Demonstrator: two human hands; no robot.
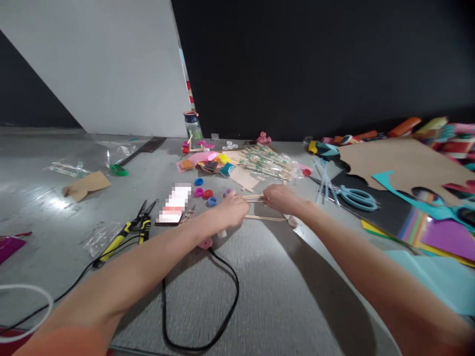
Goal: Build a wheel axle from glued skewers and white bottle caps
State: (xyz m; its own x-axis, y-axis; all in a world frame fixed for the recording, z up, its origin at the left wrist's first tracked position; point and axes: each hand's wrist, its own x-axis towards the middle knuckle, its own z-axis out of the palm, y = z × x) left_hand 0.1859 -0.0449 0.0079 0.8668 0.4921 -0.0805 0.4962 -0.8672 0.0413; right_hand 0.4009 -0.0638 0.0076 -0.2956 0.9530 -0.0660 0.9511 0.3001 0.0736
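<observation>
Several thin wooden sticks (253,198) run between my two hands near the middle of the table. My left hand (233,208) is closed round their left end, fingertips hidden. At their right end my right hand (281,198) is closed on them too. Another wooden stick (264,218) lies just below, its left end against my left hand. A small white round cap (293,221) sits by that stick's right end. To the left of my left hand lie a red bottle cap (208,193) and blue and pink ones. A pink tool with a black cord (205,243) lies under my left forearm.
Yellow-and-black pliers (128,234) and a phone (173,205) lie at left. Behind my hands are bagged sticks (267,161) and a jar (192,126). Blue scissors (358,198), coloured sheets (445,240) and brown cardboard (393,160) cover the right. The black cord (237,291) loops near the front.
</observation>
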